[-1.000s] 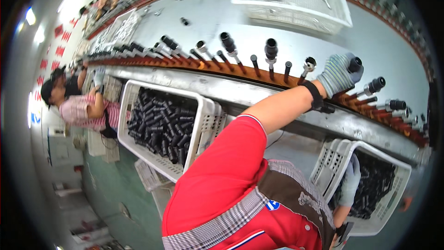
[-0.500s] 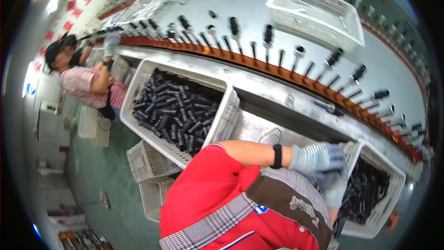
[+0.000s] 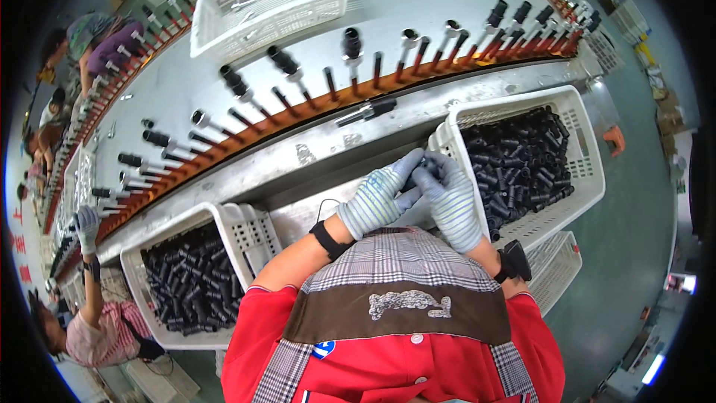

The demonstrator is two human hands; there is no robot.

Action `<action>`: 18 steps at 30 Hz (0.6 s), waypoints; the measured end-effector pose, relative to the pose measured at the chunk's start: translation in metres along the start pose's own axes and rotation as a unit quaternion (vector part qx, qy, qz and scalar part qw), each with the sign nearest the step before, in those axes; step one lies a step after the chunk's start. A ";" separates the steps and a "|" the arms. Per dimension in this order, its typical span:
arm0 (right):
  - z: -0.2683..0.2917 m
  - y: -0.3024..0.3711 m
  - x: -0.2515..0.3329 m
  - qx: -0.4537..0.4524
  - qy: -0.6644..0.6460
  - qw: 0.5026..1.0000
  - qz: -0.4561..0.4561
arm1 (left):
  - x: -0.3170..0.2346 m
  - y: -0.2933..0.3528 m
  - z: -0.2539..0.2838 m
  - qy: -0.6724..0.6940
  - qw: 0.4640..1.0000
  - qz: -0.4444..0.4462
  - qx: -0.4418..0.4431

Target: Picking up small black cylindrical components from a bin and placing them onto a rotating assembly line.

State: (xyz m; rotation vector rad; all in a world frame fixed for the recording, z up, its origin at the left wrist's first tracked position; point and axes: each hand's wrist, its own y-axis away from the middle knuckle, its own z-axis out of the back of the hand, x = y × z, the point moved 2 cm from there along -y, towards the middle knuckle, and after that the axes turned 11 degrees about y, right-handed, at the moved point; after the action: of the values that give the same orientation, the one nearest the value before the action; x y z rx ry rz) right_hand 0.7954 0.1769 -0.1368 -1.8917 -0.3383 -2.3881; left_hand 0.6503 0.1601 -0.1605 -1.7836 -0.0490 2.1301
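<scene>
My left hand and my right hand, both in striped gloves with grey fingers, meet in front of my chest. Their fingertips close around a small black part, mostly hidden by the gloves. Just right of my right hand, a white basket holds many short black ribbed sleeves. On the metal ledge beyond my hands lies a metal rod with a black sleeve on its end.
A second white basket of black sleeves stands at the left. Upright rods, several capped with black sleeves, line the orange-edged rail. Another white basket sits on the grey tabletop. At the far left a co-worker reaches toward the rail.
The view has swung to the right. My hands, earlier overlapping and blurred beside the right basket, now meet at their fingertips in front of my chest with a black part between them.
</scene>
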 end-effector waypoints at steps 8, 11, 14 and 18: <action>0.050 -0.027 0.026 0.057 0.344 0.899 0.265 | 0.017 -0.070 -0.008 -0.023 0.999 0.024 0.037; 0.077 -0.033 0.010 0.004 0.202 0.951 0.236 | 0.008 -0.134 0.025 0.142 0.978 -0.012 -0.151; 0.088 -0.042 -0.005 -0.008 0.029 0.990 0.141 | 0.006 -0.197 0.066 0.236 0.916 -0.089 -0.313; 0.110 -0.055 -0.016 -0.013 0.023 0.995 0.101 | 0.016 -0.235 0.065 0.304 0.893 -0.055 -0.326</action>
State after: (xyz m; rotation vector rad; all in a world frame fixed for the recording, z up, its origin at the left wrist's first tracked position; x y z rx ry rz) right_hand 0.8937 0.2533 -0.1358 -1.7827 -0.1063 -2.3098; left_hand 0.6448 0.3973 -0.1033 -2.6713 -0.7546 1.4619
